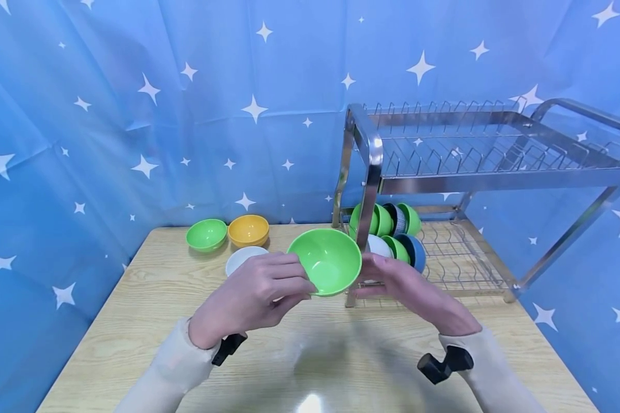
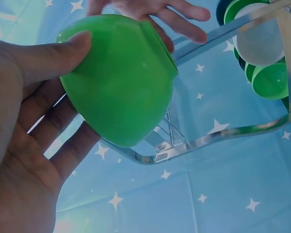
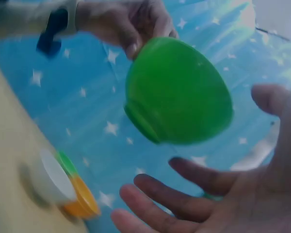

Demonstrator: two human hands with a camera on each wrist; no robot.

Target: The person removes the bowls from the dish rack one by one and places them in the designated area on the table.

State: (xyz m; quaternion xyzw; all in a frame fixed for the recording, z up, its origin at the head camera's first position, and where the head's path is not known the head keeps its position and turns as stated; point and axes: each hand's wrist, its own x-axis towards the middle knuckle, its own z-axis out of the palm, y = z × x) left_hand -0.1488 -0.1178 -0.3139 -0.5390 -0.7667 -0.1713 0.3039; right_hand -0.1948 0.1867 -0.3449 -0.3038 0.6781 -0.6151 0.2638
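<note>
Held green bowl (image 1: pixel 325 261) is in midair, in front of and just left of the dish rack (image 1: pixel 496 181), mouth tipped toward the head camera, nothing visible inside. Left hand (image 1: pixel 258 293) pinches its left rim, fingers inside, thumb outside; right hand (image 1: pixel 418 295) is spread, holding nothing, fingers near the opposite side but off it. To my eye a one-edge pinch lets a smooth bowl pivot — best to seat the right fingers on the far rim before easing the left, and keep wide of the rack's left front post. Rack's lower tier carries tilted bowls in two rows: greens plus a dark patterned bowl (image 1: pixel 400 220) at the back; white, green and blue bowl (image 1: pixel 418 253) in front. Left of the rack sit a second green bowl (image 1: pixel 206 236) and an orange bowl (image 1: pixel 248 230), no contents showing; white bowl (image 1: pixel 241 257) is part-hidden — can't tell what's in it.
</note>
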